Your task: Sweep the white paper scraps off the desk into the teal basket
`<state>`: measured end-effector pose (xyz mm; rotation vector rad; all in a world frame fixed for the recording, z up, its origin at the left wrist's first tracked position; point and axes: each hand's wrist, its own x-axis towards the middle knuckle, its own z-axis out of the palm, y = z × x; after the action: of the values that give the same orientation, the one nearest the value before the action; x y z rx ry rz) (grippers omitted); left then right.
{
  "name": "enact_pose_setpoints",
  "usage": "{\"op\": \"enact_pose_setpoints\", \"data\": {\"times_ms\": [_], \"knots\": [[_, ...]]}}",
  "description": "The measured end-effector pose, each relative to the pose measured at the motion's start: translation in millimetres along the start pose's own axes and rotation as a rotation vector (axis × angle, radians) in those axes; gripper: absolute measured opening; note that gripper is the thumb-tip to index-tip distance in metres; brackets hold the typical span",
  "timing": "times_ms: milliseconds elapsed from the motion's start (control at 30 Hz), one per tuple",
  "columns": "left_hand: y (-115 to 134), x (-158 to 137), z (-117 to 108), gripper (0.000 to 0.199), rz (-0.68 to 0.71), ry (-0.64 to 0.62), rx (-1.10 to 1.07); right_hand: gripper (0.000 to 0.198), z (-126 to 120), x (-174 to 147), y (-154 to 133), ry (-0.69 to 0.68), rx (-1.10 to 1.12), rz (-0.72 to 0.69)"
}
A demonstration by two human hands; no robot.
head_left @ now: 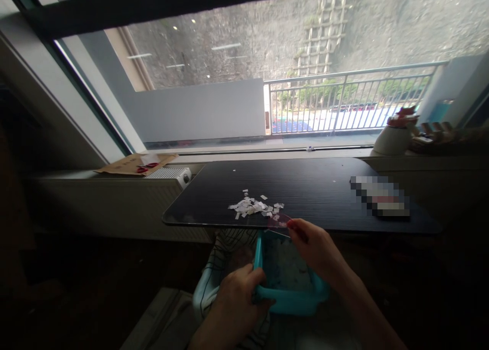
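My left hand (242, 294) is closed round the near left rim of a turquoise plastic tub (290, 301), which sits just below the table's front edge. Pale bits lie in the tub. Between its closed fingers, my right hand (315, 245) holds a thin, reddish see-through flat piece (278, 220) at the table edge; its exact kind is unclear. That piece touches or overlaps the near right side of a loose pile of small white paper scraps (252, 206) on the black table (202, 192).
A pixelated flat object (382, 197) lies at the table's right. On the left sill, red-handled scissors (147, 167) rest on a brown paper bag (118, 165). A white basket (204, 284) stands left of the tub. A white vase (391, 140) stands by the window.
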<state>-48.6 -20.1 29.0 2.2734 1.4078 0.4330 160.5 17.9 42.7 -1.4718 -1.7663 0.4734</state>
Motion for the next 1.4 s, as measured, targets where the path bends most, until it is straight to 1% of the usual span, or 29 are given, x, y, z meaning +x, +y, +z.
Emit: {"op": "enact_pose_setpoints", "data": {"times_ms": [100,200,267,367,467,633,733,867,967,1100,1233,1400], "knots": [[-1,0,-3,0.018,-0.036,-0.001,0.0,0.025,-6,-4,8,0.015,-0.004,0.018],[1,0,-1,0.017,-0.034,-0.013,0.014,0.029,-8,2,18,0.11,-0.03,0.067],[1,0,1,0.017,-0.02,-0.016,0.025,0.032,-7,9,23,0.148,-0.053,0.073],[0,-1,2,0.018,-0.019,-0.006,0.033,0.031,-5,14,24,0.12,-0.046,0.072],[-1,-1,2,0.018,-0.014,-0.006,0.026,0.03,-5,11,23,0.078,-0.015,0.086],[2,0,0,0.015,-0.011,-0.02,0.028,0.033,0,13,22,0.112,0.027,0.082],[2,-1,-2,0.015,-0.03,-0.018,0.027,0.032,3,16,21,0.069,0.05,0.07],[0,-3,-3,0.015,-0.036,-0.006,0.003,0.029,-3,8,17,0.022,0.058,0.085],[0,-2,-2,0.016,-0.035,-0.002,0.017,0.029,-8,5,16,0.054,0.052,0.102],[1,1,1,0.017,-0.026,-0.018,0.043,0.034,-4,17,16,0.114,0.04,0.093],[2,1,3,0.018,-0.047,-0.024,0.065,0.034,3,28,16,0.095,0.042,0.068],[2,0,2,0.016,-0.03,-0.029,0.054,0.029,-1,18,17,0.095,0.003,0.107]]}}
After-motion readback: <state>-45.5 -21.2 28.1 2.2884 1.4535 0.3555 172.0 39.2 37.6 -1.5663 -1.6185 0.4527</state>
